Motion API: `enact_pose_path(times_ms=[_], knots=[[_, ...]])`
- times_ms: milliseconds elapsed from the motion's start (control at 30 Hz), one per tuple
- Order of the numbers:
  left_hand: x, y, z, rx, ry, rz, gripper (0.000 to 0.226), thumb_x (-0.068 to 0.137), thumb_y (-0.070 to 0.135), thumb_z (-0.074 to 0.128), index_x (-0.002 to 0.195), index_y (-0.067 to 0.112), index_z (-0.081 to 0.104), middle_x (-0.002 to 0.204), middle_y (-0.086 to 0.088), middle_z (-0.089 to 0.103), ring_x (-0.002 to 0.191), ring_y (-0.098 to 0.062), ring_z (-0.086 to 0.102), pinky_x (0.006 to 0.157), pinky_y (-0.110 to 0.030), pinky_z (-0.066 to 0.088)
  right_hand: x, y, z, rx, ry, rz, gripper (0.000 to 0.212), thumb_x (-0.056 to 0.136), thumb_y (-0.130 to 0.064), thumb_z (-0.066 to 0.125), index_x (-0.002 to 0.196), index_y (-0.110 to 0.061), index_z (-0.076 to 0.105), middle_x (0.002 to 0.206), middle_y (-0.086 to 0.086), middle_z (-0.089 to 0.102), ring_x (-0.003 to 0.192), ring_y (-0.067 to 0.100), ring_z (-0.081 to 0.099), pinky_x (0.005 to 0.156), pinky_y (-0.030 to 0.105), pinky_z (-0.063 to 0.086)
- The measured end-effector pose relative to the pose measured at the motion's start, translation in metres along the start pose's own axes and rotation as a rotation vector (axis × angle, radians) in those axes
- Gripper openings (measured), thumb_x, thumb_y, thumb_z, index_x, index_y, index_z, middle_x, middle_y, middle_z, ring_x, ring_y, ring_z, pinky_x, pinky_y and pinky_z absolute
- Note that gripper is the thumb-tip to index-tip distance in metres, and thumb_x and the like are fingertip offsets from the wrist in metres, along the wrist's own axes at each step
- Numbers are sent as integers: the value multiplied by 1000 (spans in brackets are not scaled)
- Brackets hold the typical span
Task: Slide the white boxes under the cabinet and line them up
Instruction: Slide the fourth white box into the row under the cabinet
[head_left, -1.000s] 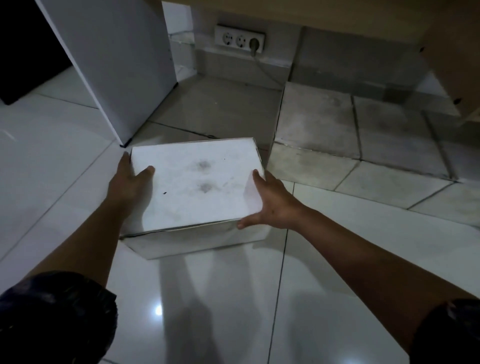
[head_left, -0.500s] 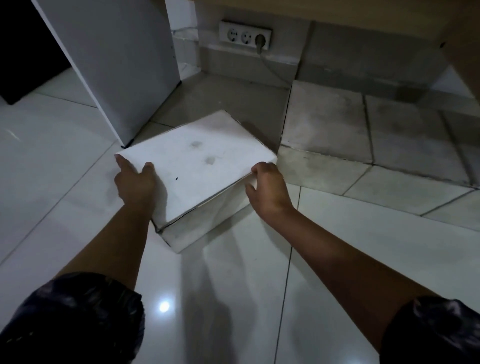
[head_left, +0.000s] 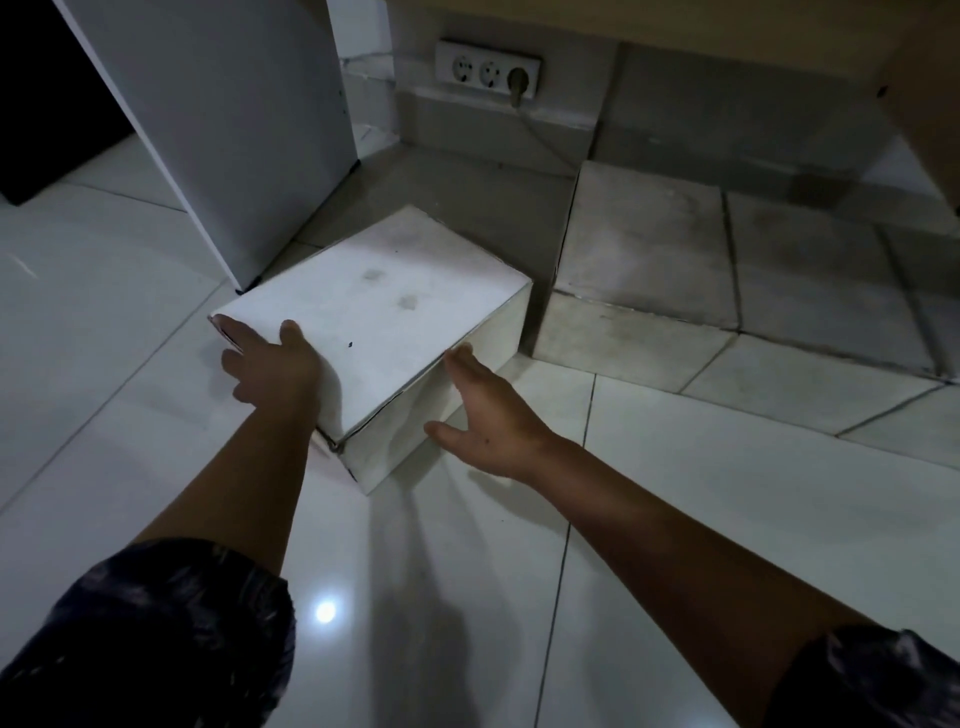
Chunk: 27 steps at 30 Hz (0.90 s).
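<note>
White box (head_left: 374, 317): a plain rectangular carton, white all over, lid closed; two faint grey smudges and one small dark speck mark its top, and a dark seam runs along the near edge where lid meets wall.
Box position: on the glossy tiled floor (head_left: 675, 519), turned at an angle so one corner points toward 6 o'clock; its far corner reaches into the shaded space under the cabinet (head_left: 779, 31).
Neighbours: the white upright panel (head_left: 223, 130) stands just beside the box at 10 o'clock; the raised grey tile step (head_left: 639, 249) lies close at 3 o'clock, a narrow gap between them.
Left hand (head_left: 270, 364): spread flat, fingers splayed, palm pressed on the box's near-left edge and top; it grips nothing.
Right hand (head_left: 483, 410): open, fingers straight and together, thumb out, held alongside the box's near-right wall; whether it touches the wall cannot be told.
Wall socket strip (head_left: 488, 67): at 12 o'clock, low on the back wall, one plug in its right outlet with a cord trailing down.
Sleeves: dark, patterned, at both lower corners.
</note>
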<state>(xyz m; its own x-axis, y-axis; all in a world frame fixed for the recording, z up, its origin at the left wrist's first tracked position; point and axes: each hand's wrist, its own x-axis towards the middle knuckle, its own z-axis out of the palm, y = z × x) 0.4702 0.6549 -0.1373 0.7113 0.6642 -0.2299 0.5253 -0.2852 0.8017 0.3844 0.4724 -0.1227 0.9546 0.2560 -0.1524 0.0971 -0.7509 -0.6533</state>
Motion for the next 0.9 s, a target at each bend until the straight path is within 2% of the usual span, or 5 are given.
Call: enact_pose_path(times_ms=[467,567,667,767,900], knots=[[-66,3,15,-104,-209,-55,88,89,32,48,151,27,-13,160,-13,-4,142,-38,20,112,-48,28,-22,18,-5,26,79,89,95,86,-32,64,151,-7,0,160,8,-7,148,15,4,105,12,9],[-89,-11,14,-63,-351,132,97,87,40,60,152,23,-10,158,-18,-22,148,-39,-1,120,-45,13,-30,24,-12,10,87,91,98,83,-34,68,150,-9,1,160,7,-7,148,14,1,105,12,7],[-95,-49,2,33,-376,527,88,84,47,62,152,23,13,156,-16,-28,146,-30,-22,120,-37,-2,-39,29,-21,-6,82,73,94,84,-31,67,151,-13,3,161,5,-5,148,14,6,108,14,13],[-92,-74,-10,207,-356,889,82,80,61,53,150,28,25,160,-9,-21,147,-21,-21,113,-32,6,-43,38,-32,-81,79,104,90,85,-32,65,151,-14,6,161,5,-6,147,19,16,115,27,22],[-95,-68,-4,248,-368,897,78,83,59,51,150,29,24,162,-2,-11,148,-20,-19,109,-31,10,-38,58,-49,-200,121,218,89,86,-34,62,150,-11,5,161,9,-6,149,22,3,120,43,17]])
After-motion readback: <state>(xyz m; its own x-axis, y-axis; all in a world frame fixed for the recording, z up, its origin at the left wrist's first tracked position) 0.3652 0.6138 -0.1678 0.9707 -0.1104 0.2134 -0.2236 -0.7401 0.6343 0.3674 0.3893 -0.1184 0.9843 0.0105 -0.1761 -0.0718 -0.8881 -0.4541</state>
